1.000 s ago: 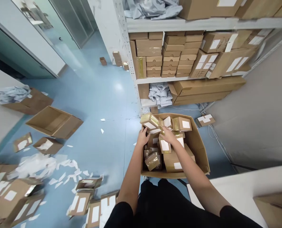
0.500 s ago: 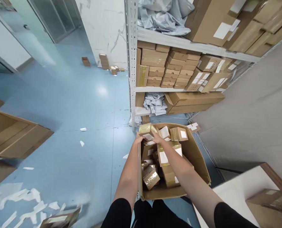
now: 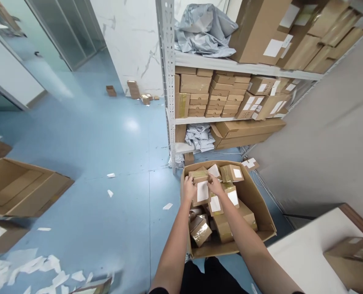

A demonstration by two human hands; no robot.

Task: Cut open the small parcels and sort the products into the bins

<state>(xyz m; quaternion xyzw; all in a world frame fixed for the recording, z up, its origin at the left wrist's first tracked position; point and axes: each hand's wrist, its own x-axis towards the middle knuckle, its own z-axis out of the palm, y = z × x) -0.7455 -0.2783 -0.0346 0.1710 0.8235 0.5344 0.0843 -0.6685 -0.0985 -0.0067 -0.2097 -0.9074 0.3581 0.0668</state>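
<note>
A small taped cardboard box (image 3: 196, 201) with a white label facing me is gripped between my two hands. On its left side is my left hand (image 3: 188, 188), fingers bent around the edge. My right hand (image 3: 214, 185) clasps the opposite side near the upper corner. Both hands are inside the far part of a large open carton (image 3: 262, 204), which holds several more parcels. Among them are a shiny taped box (image 3: 201, 232), a labelled box (image 3: 232, 173) at the far side and a bigger box (image 3: 246, 216) partly covered by my right forearm.
Metal shelving (image 3: 205, 61) beyond the carton bears stacked boxes and grey plastic mailers (image 3: 204, 30). A grey wall (image 3: 331, 143) and a white table (image 3: 306, 245) are on the right. Leftward, an open carton (image 3: 28, 183) and paper scraps (image 3: 31, 265) lie on the blue floor (image 3: 120, 220).
The small box has come from the carton's far left rim inward and toward me, and now its labelled face shows. Both hands moved with it, and the view has shifted slightly.
</note>
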